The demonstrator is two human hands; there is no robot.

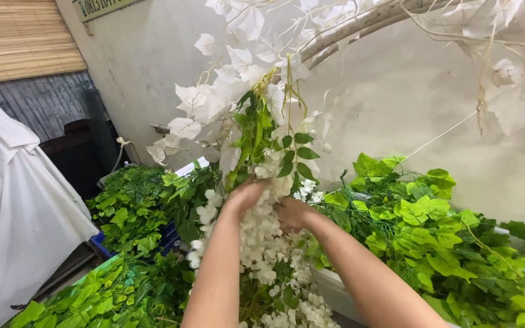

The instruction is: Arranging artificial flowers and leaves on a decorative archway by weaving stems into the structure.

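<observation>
Clutching a white flower garland (pixel 268 255), both the left hand (pixel 244 197) and right hand (pixel 293 214) bury their fingertips among blossoms.

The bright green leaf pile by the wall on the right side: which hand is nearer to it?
The right hand is nearer; the green leaf pile lies just to its right. The left hand is farther, across the white flower garland that both hands grip.
</observation>
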